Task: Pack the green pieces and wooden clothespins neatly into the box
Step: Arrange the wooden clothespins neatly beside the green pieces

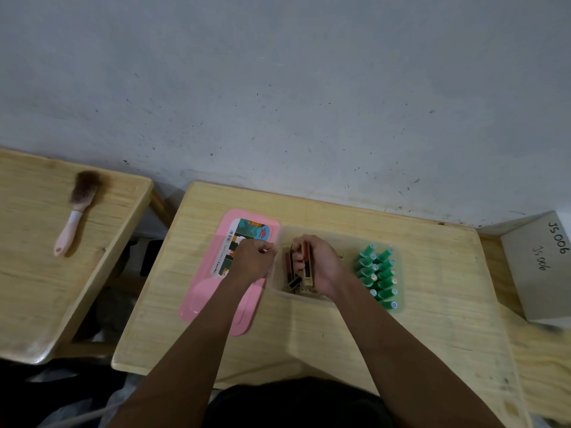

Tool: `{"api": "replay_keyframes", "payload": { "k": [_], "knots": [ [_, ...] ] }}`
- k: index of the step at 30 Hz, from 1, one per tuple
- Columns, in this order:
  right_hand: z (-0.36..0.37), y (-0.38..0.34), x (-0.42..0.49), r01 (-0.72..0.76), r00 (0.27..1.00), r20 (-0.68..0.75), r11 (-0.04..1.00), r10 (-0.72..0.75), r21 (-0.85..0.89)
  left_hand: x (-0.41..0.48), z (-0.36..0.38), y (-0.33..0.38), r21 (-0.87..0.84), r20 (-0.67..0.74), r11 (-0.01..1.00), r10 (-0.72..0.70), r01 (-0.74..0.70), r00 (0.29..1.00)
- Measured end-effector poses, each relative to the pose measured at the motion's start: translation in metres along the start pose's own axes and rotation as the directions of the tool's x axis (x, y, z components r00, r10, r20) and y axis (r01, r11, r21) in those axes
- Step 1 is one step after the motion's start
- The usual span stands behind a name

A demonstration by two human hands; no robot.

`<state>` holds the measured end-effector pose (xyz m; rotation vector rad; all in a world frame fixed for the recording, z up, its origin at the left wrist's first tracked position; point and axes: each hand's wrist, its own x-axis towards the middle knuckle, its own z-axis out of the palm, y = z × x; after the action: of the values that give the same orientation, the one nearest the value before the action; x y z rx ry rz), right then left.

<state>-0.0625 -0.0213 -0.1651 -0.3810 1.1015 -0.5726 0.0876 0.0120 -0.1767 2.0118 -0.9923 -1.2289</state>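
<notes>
A clear plastic box (340,234) sits in the middle of the wooden table. Several green pieces (379,274) stand in tidy rows in its right part. Wooden clothespins (292,278) lie in its left part. My right hand (321,264) is inside the box, fingers closed around a bundle of clothespins. My left hand (251,257) is at the box's left rim, fingers curled; whether it pinches the rim or a small thing is hidden.
The pink lid (207,291) with a printed label lies flat left of the box, partly under my left arm. A pink-handled brush (78,211) rests on the neighbouring table at left. A grey block (537,267) marked JS006 stands at the right.
</notes>
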Motion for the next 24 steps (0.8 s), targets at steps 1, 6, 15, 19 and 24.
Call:
{"api": "replay_keyframes", "payload": {
  "k": [1,6,15,19,24],
  "knots": [
    [0.0,0.0,0.0,-0.004,1.0,0.0,1.0,0.004,-0.023,0.0,0.0,0.0,-0.002,0.001,1.0,0.0,0.0,1.0],
    [0.003,0.0,-0.002,-0.007,0.997,-0.081,0.998,0.001,-0.068,0.002,0.0,-0.002,0.001,0.003,1.0,0.002,-0.002,1.0],
    [0.012,0.01,0.011,0.155,0.903,-0.318,0.911,-0.288,-0.383,0.005,0.002,-0.006,0.0,-0.01,1.0,-0.001,0.001,1.0],
    [0.018,0.013,0.028,0.212,0.845,-0.365,0.871,-0.391,-0.442,0.007,0.002,-0.009,-0.005,0.0,1.0,-0.006,0.006,1.0],
    [0.024,0.024,0.034,0.195,0.792,-0.285,0.665,-0.54,-0.721,0.007,0.002,-0.009,0.017,0.002,1.0,0.006,-0.006,1.0]
  ]
}}
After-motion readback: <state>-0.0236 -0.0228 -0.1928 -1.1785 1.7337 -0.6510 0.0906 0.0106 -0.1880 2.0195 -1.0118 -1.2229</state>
